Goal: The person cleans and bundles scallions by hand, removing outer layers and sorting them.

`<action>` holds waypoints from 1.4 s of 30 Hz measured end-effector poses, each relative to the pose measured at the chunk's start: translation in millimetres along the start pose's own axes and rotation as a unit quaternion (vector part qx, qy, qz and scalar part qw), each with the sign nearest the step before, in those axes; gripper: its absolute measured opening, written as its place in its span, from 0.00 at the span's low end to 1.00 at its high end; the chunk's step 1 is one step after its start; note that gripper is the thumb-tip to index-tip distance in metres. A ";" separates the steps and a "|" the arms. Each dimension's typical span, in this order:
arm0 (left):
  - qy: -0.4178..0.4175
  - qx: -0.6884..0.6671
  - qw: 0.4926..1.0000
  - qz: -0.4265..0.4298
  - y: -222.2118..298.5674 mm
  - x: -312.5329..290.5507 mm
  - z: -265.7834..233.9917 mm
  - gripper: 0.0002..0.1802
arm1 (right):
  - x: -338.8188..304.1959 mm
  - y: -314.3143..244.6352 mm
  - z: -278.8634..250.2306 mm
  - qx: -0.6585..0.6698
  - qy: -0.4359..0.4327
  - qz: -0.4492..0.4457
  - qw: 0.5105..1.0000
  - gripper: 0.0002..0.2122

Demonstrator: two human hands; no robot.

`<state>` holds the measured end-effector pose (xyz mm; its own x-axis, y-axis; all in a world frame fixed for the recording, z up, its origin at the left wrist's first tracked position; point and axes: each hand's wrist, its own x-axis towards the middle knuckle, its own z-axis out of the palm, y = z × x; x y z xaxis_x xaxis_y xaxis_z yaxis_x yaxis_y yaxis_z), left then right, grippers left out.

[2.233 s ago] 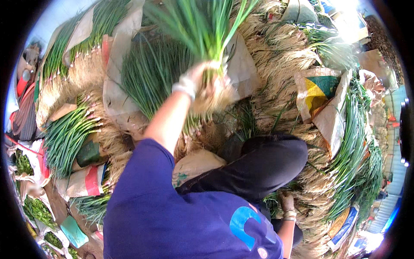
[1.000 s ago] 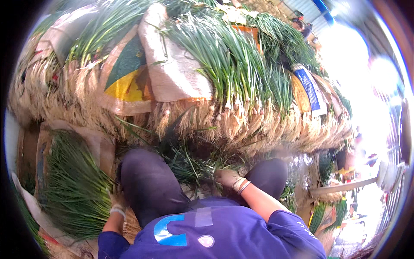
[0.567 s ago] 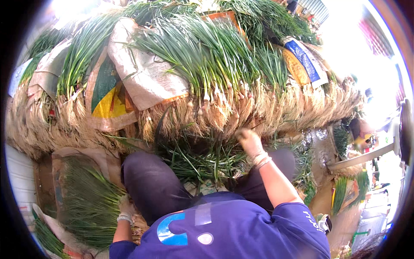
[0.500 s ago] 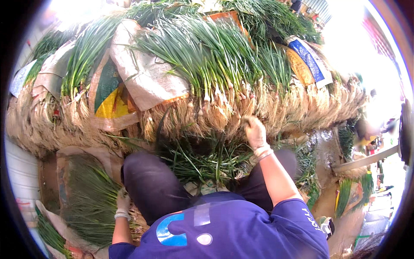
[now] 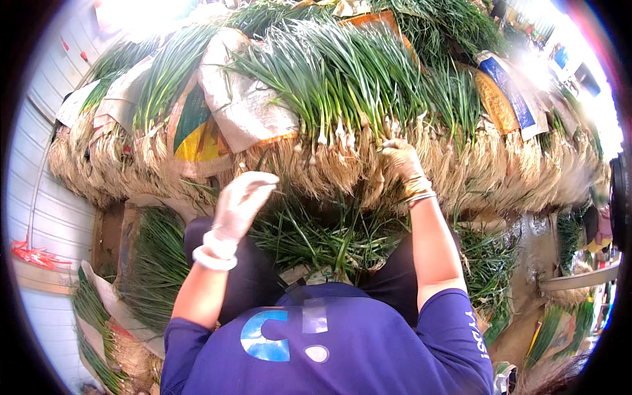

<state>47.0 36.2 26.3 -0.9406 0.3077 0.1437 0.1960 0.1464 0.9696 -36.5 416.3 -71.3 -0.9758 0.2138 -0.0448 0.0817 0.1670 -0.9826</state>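
Note:
Bunches of green garlic [image 5: 329, 79] lie in a long heap before me, leaves pointing away and pale stringy roots [image 5: 342, 174] hanging toward me. My right hand [image 5: 403, 161], in a thin glove, is at the root end of the heap, fingers closed around a stalk base. My left hand [image 5: 245, 204], gloved in white with a pale band at the wrist, is raised above my left knee. Its fingers are bent and apart, and nothing shows in them. Loose green leaves [image 5: 322, 237] lie between my knees, below both hands.
A white woven sack [image 5: 240, 105] and a yellow-green one [image 5: 196, 141] drape over the heap. Another sack, blue and orange [image 5: 510, 95], lies at right. More green garlic [image 5: 155, 270] rests at my left by a corrugated wall [image 5: 62, 191]. A metal bar [image 5: 579, 278] juts in at right.
My left hand has risen from the garlic pile at my left side to the front. My right hand has moved up and forward to the stalk bases. The view has shifted slightly.

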 end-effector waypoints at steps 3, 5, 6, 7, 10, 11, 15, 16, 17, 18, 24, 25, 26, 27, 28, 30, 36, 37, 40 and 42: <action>-0.094 -0.007 0.996 -0.001 -19.5 32.7 56.0 0.13 | 5.8 -12.3 -17.6 0.080 -0.087 0.057 0.991 0.05; -0.132 -0.012 0.991 -0.017 -28.5 53.2 87.1 0.15 | 5.4 -17.9 -20.1 0.114 -0.078 0.011 0.990 0.05; -0.132 -0.017 0.990 -0.037 -30.1 58.3 98.2 0.16 | -0.6 -30.6 -16.9 0.118 -0.080 0.032 0.989 0.05; -0.130 -0.015 0.988 -0.080 -26.2 64.0 109.0 0.20 | -15.4 -48.9 -10.5 0.129 -0.082 0.053 0.987 0.03; -0.107 -0.042 0.985 -0.125 -40.0 78.6 143.7 0.24 | -41.1 -64.0 2.2 0.076 -0.134 0.021 0.988 0.03; -0.138 -0.081 0.972 -0.171 -41.8 82.2 147.7 0.22 | -49.0 -61.8 7.9 0.093 -0.146 0.004 0.985 0.03; -0.174 -0.153 0.931 -0.283 -36.3 79.7 146.9 0.15 | -67.5 -56.5 26.9 -0.002 -0.081 -0.091 0.993 0.03; -0.172 -0.148 0.926 -0.301 -39.2 74.1 141.8 0.14 | -72.9 -61.9 31.3 -0.170 -0.022 -0.163 0.972 0.04; -0.178 -0.151 0.927 -0.295 -38.0 71.4 141.2 0.13 | -64.2 -48.8 26.2 -0.250 0.035 -0.225 0.941 0.04; -0.182 -0.158 0.924 -0.295 -39.3 68.9 141.3 0.14 | -49.1 -30.3 17.8 -0.327 0.091 -0.285 0.897 0.03; -0.202 -0.180 0.925 -0.266 -42.7 63.7 123.3 0.15 | -56.4 -16.2 -18.3 -0.461 -0.014 -0.098 0.882 0.14; -0.201 -0.186 0.922 -0.272 -35.8 62.8 121.1 0.14 | -66.9 -28.3 -4.0 -0.361 -0.064 -0.096 0.925 0.15; -0.192 -0.185 0.928 -0.260 -37.1 58.8 117.0 0.13 | -83.6 -59.0 15.5 -0.304 -0.130 -0.098 0.939 0.17; -0.197 -0.183 0.932 -0.243 -35.4 58.8 117.4 0.13 | -90.2 -39.8 27.0 -0.120 -0.165 -0.138 0.969 0.18; -0.196 -0.181 0.936 -0.230 -36.1 57.6 115.5 0.12 | -105.3 -56.9 39.4 0.019 -0.242 0.074 0.967 0.18; -0.190 -0.141 0.947 -0.217 -35.0 58.8 114.2 0.12 | -114.9 -48.8 54.0 0.055 -0.244 0.028 0.968 0.14; -0.175 -0.089 0.959 -0.204 -16.9 42.9 99.0 0.11 | -95.9 -45.2 42.0 -0.153 -0.093 -0.145 0.973 0.08; -0.183 -0.118 0.949 -0.227 -5.3 40.9 94.3 0.11 | -98.2 -57.1 41.6 -0.154 -0.063 -0.094 0.982 0.08; -0.200 -0.187 0.937 -0.218 -2.4 36.0 82.3 0.11 | -91.7 -38.4 26.1 -0.281 -0.115 -0.182 0.935 0.11; -0.208 -0.203 0.935 -0.205 -2.7 34.7 76.5 0.12 | -102.2 -25.4 24.3 -0.451 -0.098 -0.177 0.870 0.18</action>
<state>35.1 118.3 13.5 -0.7075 0.6557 -0.2637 -0.3581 -0.0109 0.9336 56.2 366.8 -46.2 -0.9809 -0.1575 0.1145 -0.1909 0.8944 -0.4046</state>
